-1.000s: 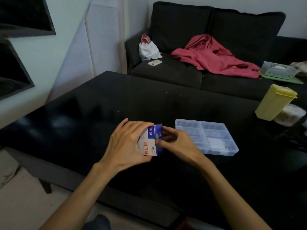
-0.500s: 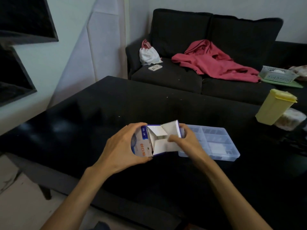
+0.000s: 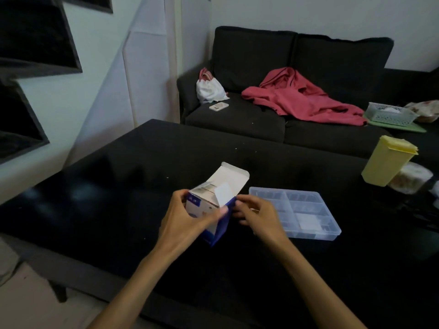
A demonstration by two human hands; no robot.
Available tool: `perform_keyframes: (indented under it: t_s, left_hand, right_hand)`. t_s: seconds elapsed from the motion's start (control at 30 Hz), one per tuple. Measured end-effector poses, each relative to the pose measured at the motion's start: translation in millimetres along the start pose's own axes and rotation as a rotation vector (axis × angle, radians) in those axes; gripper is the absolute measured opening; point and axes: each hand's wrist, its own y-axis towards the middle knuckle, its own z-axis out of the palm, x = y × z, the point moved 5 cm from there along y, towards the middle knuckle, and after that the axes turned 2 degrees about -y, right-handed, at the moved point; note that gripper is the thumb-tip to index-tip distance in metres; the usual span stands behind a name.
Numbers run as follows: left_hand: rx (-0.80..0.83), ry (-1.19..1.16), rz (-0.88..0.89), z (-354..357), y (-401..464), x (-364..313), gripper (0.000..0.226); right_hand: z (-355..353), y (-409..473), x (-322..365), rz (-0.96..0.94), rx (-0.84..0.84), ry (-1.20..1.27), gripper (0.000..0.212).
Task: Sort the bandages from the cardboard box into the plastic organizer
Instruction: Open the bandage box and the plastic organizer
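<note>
We see the cardboard box [image 3: 209, 205] above the counter [image 3: 142, 176], top flap up, our left hand [image 3: 183, 222] gripping it, right hand [image 3: 255, 216] pinching its edge. No bandages are out; the plastic organizer [image 3: 306, 210] just beside awaits sorting. A yellow container [image 3: 387, 162] stands well apart.

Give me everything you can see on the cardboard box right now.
The cardboard box is a small white and blue carton, held above the black table just left of the plastic organizer. Its top is open: the long lid flap stands up and back, with a smaller side flap raised. The left hand grips its body; the right hand holds its blue right edge. Contents are not visible.
</note>
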Motion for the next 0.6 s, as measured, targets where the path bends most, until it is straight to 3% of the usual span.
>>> perform_keyframes:
  t_s: [0.07, 0.13, 0.23, 0.33, 0.43, 0.5, 0.57, 0.6]
  left_hand:
    - [-0.042, -0.013, -0.030, -6, 1, -3, 0.078]
    - [-0.095, 0.125, 0.004, -11, 1, -4, 0.056]
    - [-0.147, 0.214, 0.035, -13, 0, -5, 0.027]
    - [-0.143, -0.015, -0.061, -18, 3, -1, 0.026]
    - [-0.040, -0.283, -0.216, -19, 5, 0, 0.016]
    - [0.004, -0.375, -0.305, -20, 6, 4, 0.016]
    - [0.026, -0.423, -0.337, -19, 8, 8, 0.033]
    - [0.016, -0.438, -0.335, -19, 9, 9, 0.036]
  right_hand:
    - [1, -1, 2, -0.004, 0.046, 0.005, 0.035]
    - [6, -2, 3, 0.021, 0.099, 0.010, 0.050]
    - [11, 0, 3, 0.009, 0.032, -0.114, 0.060]
    - [9, 1, 4, -0.021, -0.052, -0.087, 0.042]
    - [6, 0, -3, 0.100, -0.047, 0.241, 0.012]
    - [4, 1, -10, 0.218, -0.057, 0.434, 0.010]
    - [2, 3, -17, 0.261, -0.101, 0.414, 0.010]
    - [1, 4, -18, 0.259, -0.133, 0.374, 0.020]
